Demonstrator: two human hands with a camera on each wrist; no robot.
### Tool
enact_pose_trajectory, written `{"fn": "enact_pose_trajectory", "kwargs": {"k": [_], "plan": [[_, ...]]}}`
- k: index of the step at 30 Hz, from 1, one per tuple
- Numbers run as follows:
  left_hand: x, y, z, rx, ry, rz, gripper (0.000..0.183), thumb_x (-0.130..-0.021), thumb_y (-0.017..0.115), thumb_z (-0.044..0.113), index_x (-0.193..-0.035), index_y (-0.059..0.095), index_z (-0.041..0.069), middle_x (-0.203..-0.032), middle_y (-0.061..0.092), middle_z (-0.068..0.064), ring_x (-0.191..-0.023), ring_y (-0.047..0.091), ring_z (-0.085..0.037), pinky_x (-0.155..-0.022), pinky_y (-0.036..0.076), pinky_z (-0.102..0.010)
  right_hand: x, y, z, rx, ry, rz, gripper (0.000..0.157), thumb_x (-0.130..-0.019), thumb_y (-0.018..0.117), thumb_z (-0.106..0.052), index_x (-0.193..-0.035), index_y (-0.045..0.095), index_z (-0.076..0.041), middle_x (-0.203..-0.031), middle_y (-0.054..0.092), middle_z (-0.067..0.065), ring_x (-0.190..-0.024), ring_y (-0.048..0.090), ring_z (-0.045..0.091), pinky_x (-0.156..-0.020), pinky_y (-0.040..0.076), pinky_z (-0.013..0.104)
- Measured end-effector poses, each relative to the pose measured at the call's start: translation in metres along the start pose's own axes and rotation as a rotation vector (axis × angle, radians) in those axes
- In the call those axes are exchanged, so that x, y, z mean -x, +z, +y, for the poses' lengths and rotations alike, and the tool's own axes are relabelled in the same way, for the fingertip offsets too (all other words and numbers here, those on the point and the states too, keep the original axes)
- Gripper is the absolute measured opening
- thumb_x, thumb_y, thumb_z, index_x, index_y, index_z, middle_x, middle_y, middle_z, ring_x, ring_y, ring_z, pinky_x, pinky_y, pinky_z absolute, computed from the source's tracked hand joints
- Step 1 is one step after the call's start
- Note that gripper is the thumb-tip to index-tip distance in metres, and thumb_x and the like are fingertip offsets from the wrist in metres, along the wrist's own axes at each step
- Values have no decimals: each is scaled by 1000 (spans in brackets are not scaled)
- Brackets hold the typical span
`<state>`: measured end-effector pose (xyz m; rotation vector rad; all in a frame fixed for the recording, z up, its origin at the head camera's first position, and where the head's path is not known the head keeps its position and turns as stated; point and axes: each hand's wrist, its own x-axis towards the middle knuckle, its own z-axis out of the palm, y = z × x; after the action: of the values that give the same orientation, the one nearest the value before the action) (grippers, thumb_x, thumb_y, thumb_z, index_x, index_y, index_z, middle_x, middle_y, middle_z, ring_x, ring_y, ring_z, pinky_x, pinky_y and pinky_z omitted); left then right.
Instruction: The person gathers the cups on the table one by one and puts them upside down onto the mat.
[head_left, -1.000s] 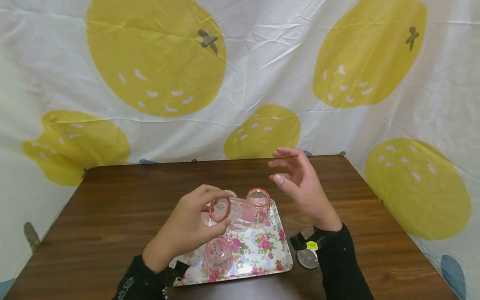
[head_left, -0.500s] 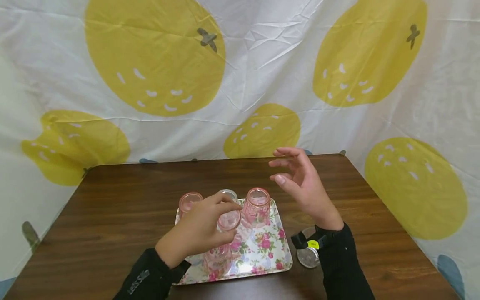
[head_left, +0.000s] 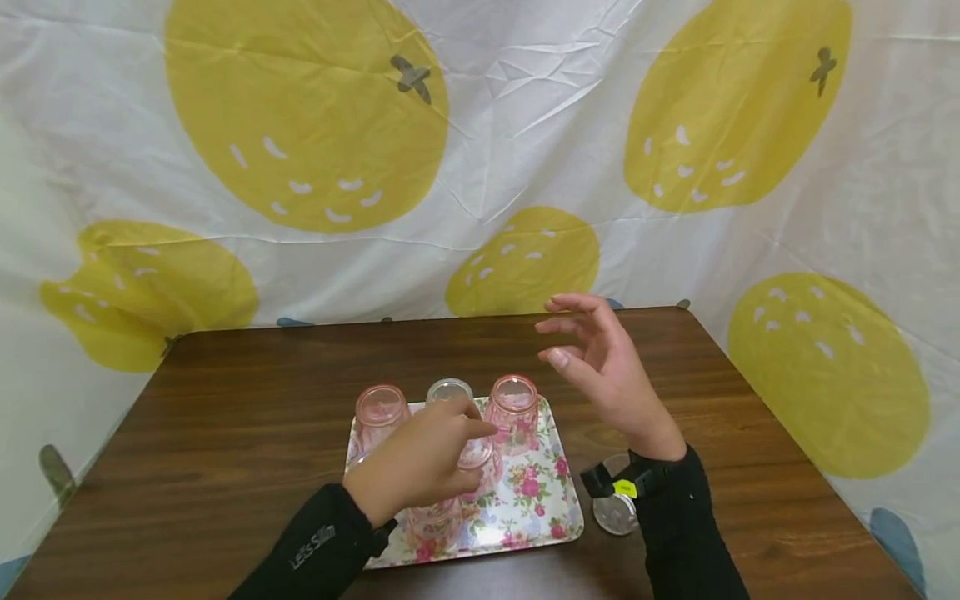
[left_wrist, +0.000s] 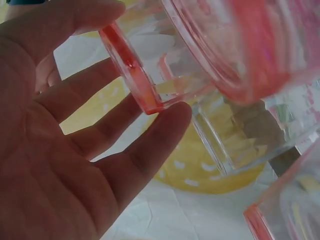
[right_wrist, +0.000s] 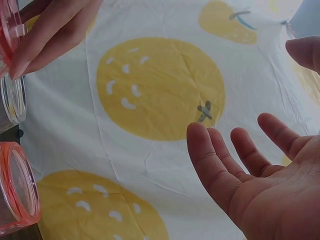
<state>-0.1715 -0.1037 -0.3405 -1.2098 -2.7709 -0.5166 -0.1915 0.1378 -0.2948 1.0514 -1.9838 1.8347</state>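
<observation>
My left hand (head_left: 420, 462) reaches over the floral tray (head_left: 525, 533) and grips an upside-down pink glass (head_left: 477, 454) near its base. In the left wrist view, the thumb and a finger of the left hand (left_wrist: 75, 130) meet opposite edges of the glass's red-pink base (left_wrist: 132, 70). The glass stands near the tray's middle, partly hidden by the hand. My right hand (head_left: 611, 383) hovers at the right of the tray, fingers loosely bent and holding nothing. The right wrist view also shows this right hand (right_wrist: 265, 175) apart from the glasses.
Along the tray's back are a pink glass (head_left: 380, 407) at left, a clear glass (head_left: 450, 389) in the middle and another pink glass (head_left: 514, 402) at right. A further pink glass (head_left: 433, 527) stands in front. Beside the tray, a clear glass (head_left: 615, 514) sits on the brown table (head_left: 247, 425).
My left hand has turned the pink glass from lying sideways to upside down and lowered it toward the tray's middle. The back-left glass has come into view. My right hand has stayed still.
</observation>
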Motion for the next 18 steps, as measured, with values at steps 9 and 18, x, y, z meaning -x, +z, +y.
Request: {"fn": "enact_pose_trajectory", "kwargs": {"k": [9, 18], "plan": [[-11, 8, 7, -20, -37, -97, 50, -71, 80, 14, -119, 74, 6, -111, 66, -11, -92, 61, -22, -74, 58, -34, 0, 1, -1, 4, 11, -5, 51, -94, 57, 2, -140, 36, 6, -137, 44, 4, -118, 47, 43, -90, 56, 26], [-17, 14, 8, -64, -21, -133, 47, -69, 84, 11, -115, 75, 5, -112, 70, -14, -98, 65, -24, -85, 59, -37, 1, 0, -4, 19, 9, 10, 51, -93, 58, 1, -140, 36, 7, -136, 44, 3, -117, 51, 34, -89, 56, 25]]}}
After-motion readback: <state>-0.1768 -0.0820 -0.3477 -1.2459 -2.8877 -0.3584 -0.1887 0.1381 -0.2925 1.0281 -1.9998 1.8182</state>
